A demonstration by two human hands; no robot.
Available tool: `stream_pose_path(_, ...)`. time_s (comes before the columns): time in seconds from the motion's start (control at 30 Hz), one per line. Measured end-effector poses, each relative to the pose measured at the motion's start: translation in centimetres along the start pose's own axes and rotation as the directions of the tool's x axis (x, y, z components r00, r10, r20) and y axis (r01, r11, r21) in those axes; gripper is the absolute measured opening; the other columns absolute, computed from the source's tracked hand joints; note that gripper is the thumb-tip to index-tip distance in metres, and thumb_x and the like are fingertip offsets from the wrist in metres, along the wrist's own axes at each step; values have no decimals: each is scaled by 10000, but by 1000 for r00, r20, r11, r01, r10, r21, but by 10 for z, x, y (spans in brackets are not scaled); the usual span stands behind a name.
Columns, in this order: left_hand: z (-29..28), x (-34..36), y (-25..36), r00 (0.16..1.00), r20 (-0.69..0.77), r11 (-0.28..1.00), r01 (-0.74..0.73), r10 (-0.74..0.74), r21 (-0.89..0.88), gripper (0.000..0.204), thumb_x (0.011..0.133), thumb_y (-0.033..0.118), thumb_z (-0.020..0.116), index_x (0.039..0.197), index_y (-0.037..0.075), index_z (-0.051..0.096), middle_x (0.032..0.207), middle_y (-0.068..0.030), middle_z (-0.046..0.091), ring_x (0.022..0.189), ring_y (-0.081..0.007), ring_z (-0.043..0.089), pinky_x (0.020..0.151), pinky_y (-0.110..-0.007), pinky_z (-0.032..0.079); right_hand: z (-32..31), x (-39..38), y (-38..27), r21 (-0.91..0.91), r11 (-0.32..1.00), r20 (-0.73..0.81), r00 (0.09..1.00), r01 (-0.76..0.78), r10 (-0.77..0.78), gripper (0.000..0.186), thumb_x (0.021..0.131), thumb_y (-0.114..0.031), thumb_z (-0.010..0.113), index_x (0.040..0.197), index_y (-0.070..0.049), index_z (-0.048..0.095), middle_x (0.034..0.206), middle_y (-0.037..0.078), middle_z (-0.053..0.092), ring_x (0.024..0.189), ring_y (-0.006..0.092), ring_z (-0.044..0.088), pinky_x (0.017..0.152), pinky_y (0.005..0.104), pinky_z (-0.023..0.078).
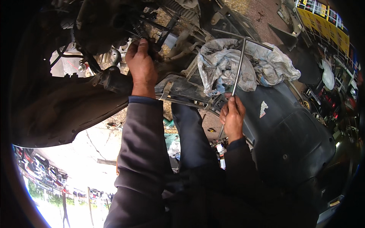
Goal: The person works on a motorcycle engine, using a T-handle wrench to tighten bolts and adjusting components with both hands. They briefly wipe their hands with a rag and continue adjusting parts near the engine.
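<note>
My left hand (141, 62) is up among the dark mechanical parts (127, 21) of a vehicle, fingers closed around something I cannot make out. Lower right, my right hand (234, 117) grips the shaft of a long metal T-handle wrench (238, 64), whose crossbar is toward the top. Behind the wrench, a crumpled, dirty white cloth (224, 64) lies on the vehicle's parts. A black bracket with metal clips (176, 87) sits between my two hands.
A large dark plastic panel (76, 110) curves across the left; a black body panel (289, 136) fills the lower right. A yellow rack (323, 26) and assorted items line the far right. My leg (190, 136) shows between my forearms. Parked motorcycles (42, 167) appear at lower left.
</note>
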State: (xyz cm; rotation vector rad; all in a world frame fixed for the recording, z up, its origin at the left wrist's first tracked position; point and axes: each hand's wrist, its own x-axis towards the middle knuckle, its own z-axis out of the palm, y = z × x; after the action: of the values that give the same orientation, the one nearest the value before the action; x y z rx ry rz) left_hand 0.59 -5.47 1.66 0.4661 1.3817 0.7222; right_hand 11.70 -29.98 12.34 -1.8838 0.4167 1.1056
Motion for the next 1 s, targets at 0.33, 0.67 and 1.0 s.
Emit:
stream_pose_path(0.33,-4,9,-5,998,-43,999,-46,46,-6,93,972,107,517,919,33,533,791,-52,613,581,-92,484,467,-238,404,-30,91,46,-281,959,-35,999,-26,17,210,1007,-220,477,966,-56,603,601,0,462,438,105,421,410,271,357)
stream_pose_path(0.67,0,5,-5,1000,-13,996,-7,6,-85,63,947,106,548,911,58,528,821,-64,630,621,-114,514,513,-245,421,-46,127,-36,-789,454,-52,692,413,-720,120,841,-130,590,850,-42,672,743,150,675,675,322,661,658,377,512)
stream_pose_path(1.0,0,6,-4,999,24,982,50,-47,-180,24,938,87,514,941,67,527,877,-111,650,649,-157,540,538,-274,444,-38,190,-85,-921,-308,339,880,238,-333,223,769,-197,675,952,-70,654,960,148,688,959,361,634,802,457,492)
